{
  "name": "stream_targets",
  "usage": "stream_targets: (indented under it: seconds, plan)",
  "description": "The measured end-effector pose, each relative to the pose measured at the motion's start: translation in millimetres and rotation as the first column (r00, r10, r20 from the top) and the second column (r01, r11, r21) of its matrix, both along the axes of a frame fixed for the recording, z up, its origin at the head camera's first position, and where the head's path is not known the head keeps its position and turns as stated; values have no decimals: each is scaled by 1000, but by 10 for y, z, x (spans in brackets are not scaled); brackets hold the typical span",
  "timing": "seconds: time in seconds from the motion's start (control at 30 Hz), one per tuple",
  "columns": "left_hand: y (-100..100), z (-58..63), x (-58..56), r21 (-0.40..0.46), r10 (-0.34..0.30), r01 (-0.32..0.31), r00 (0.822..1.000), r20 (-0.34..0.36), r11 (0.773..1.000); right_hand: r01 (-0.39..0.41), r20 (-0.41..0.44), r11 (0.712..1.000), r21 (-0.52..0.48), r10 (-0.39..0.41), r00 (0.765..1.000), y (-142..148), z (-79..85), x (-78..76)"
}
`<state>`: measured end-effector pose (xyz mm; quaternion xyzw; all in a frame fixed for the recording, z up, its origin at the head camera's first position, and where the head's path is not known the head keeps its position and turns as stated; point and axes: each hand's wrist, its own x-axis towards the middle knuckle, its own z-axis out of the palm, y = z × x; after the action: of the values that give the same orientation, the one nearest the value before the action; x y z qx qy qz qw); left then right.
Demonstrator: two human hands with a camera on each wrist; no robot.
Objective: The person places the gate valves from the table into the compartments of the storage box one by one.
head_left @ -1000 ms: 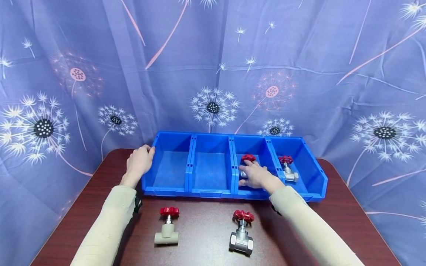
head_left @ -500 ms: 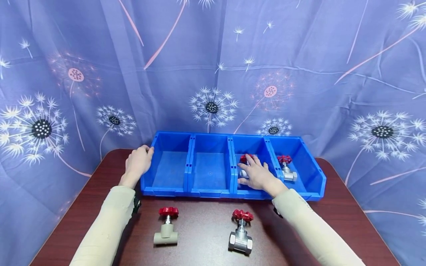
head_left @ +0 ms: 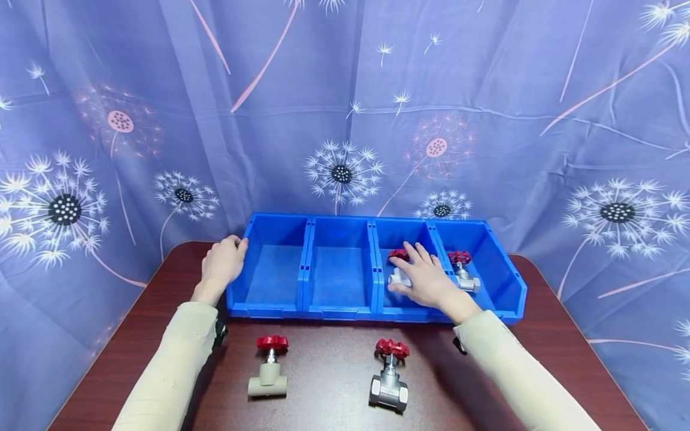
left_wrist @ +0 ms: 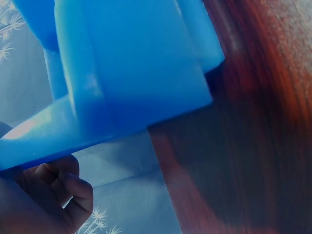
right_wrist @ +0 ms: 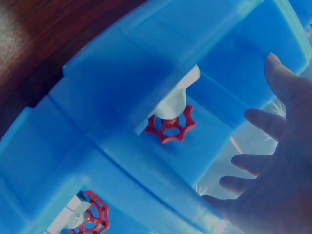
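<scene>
A row of four blue bins (head_left: 339, 311) joined side by side stands at the back of the table. My left hand (head_left: 223, 263) holds the outer left wall of the row; in the left wrist view its fingers (left_wrist: 78, 192) curl at the rim. Over the third bin from the left is my right hand (head_left: 428, 281), fingers spread and holding nothing. Beneath it lies a white valve (head_left: 400, 276) with a red handwheel, partly covered in the head view. The right wrist view shows this white valve (right_wrist: 173, 105) inside the bin, apart from the fingers.
In the rightmost bin lies a metal valve (head_left: 468, 281) with a red handwheel. On the table (head_left: 323, 359) in front stand a beige valve (head_left: 268, 380) at left and a steel valve (head_left: 389, 389) at right, both red-wheeled. A patterned curtain (head_left: 269, 149) hangs behind.
My right hand has let go of the white valve and drawn back slightly to the right and up, its fingers spreading. My left hand has kept its place on the bin wall.
</scene>
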<state>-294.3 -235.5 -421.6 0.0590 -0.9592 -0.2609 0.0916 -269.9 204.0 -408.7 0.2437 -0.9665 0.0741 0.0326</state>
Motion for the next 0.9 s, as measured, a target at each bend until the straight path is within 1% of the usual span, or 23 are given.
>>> stream_targets:
  seconds: [0.27,0.43,0.67,0.9]
  plan:
    - [2,8,5,2,3,-3,1000,-3,1000,8,-38,999,-35,-9,999,101,111,53]
    - [4,-6,-14,-10,5,-5,1000,-13,1000,18,-25,997,-78,-20,999,160,166,87]
    - [-12,-27,-24,-46,8,-10,999,-31,999,47,-26,993,-110,-50,998,283,192,111]
    - [-12,-35,-7,-89,-2,-2,999,-49,996,72,-7,983,-169,-74,997,395,252,141]
